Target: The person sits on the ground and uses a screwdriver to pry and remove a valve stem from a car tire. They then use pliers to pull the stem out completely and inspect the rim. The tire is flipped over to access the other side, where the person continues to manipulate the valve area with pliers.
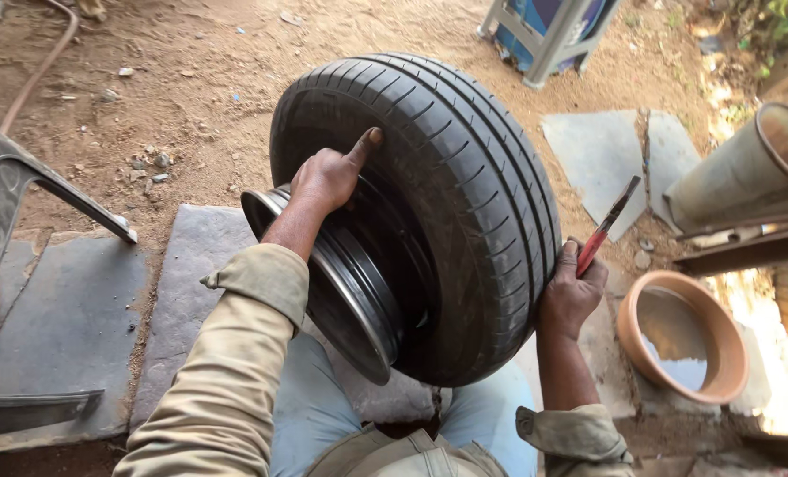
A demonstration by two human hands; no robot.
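A black car tyre [465, 185] stands upright on stone slabs in front of me, partly pulled off its black steel rim [341, 300], which sticks out on the left side. My left hand [328, 177] rests on the tyre's left sidewall, index finger stretched up along the tread edge. My right hand [571, 296] presses against the tyre's right sidewall and holds a red-handled tool [606, 225] that points up and to the right.
A terracotta bowl [716, 353] with some water sits at the right. A tilted metal drum [747, 177] lies behind it. A grey metal frame [23, 185] and a hose [36, 75] are at the left. Sandy ground and flat stone slabs [76, 327] surround me.
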